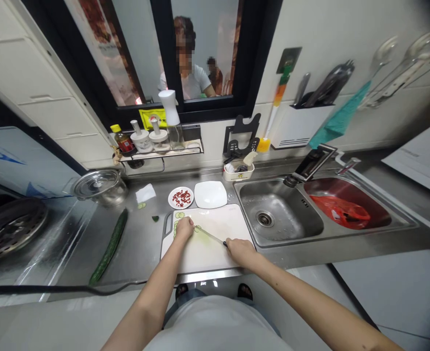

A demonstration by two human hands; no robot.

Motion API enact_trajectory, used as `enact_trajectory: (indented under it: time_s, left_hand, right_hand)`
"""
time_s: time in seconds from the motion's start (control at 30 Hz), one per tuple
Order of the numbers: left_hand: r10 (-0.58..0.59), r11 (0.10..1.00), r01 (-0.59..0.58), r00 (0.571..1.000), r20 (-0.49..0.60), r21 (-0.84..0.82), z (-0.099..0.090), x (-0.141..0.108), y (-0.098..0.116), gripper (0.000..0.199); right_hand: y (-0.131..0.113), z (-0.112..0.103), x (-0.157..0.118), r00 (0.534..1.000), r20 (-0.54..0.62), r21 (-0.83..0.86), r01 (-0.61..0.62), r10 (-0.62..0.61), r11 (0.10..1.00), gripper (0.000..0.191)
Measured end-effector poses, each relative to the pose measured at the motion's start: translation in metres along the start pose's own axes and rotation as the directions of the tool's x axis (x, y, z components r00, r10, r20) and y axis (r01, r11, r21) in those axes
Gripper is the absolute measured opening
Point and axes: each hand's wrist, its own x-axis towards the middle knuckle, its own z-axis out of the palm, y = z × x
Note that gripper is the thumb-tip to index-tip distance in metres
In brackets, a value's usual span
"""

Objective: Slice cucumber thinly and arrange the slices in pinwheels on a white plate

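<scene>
On the stainless-steel counter (134, 243), beside the sink (278, 242), lies a white cutting board (207, 259). My right hand (241, 251) wraps tightly round a knife (211, 235) by its handle; my left hand (184, 228) curls beside cucumber slices (180, 215) on the board, and I cannot tell whether its fingers grip anything.

no readable text, red bottle label (127, 145) and yellow packet (146, 116) too blurred

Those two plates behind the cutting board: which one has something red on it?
The round plate on the left, scattered with small red pieces. The other, a squarish plate to its right, shows only white.
</scene>
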Motion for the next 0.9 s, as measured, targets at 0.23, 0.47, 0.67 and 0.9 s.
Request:
enact_trajectory:
  time_s: [0.23, 0.47, 0.67, 0.9]
  left_hand:
    - [0.012, 1.000, -0.012, 1.000, -0.018, -0.009, 0.000, -0.005, 0.000, 0.011]
    - [0.038, 0.999, -0.038, 0.998, -0.049, -0.008, 0.004, -0.014, 0.000, 0.014]
    - [0.182, 0.981, -0.170, 0.973, -0.143, 0.093, 0.010, -0.035, 0.002, 0.019]
    - [0.239, 0.967, -0.219, 0.956, -0.172, 0.127, 0.015, -0.046, 0.002, 0.020]
  right_hand:
    - [-0.001, 0.016, -0.007, 1.000, -0.001, 0.073, -0.013, 0.013, 0.997, 0.032]
    - [0.007, 0.026, -0.025, 0.999, 0.030, 0.099, -0.045, 0.042, 0.994, 0.029]
    - [0.014, 0.031, -0.039, 0.996, 0.032, 0.168, -0.086, 0.082, 0.982, 0.029]
    - [0.025, 0.047, -0.047, 0.983, -0.049, 0.477, -0.131, 0.175, 0.869, 0.029]
